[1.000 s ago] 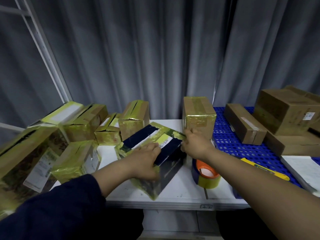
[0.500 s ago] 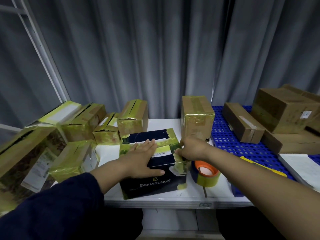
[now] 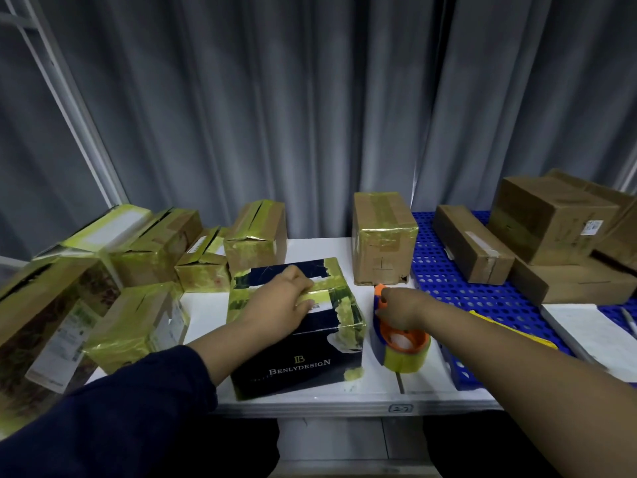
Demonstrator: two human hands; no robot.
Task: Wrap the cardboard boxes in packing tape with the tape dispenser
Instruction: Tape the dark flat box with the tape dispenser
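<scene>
A dark navy box point(image 3: 300, 360) printed "BENLYDESIGN" sits at the front middle of the white table point(image 3: 344, 398), with yellow tape strips across its top and right corner. My left hand point(image 3: 275, 305) lies flat on the box's top, fingers on the tape. Just right of the box stands the tape dispenser point(image 3: 403, 346), orange and blue with a yellow tape roll. My right hand point(image 3: 396, 305) grips its upper part, fingers curled round the orange handle.
Several yellow-taped cardboard boxes point(image 3: 144, 326) crowd the table's left and back. A taped box point(image 3: 382, 236) stands upright behind the dispenser. Plain brown boxes point(image 3: 551, 219) rest on a blue perforated pallet point(image 3: 448, 281) at right, beside a yellow tool point(image 3: 510, 326) and white sheets.
The navy box was turned and set flat with its logo side facing me. My right hand left the box's edge and took hold of the tape dispenser. My left hand stayed on the top.
</scene>
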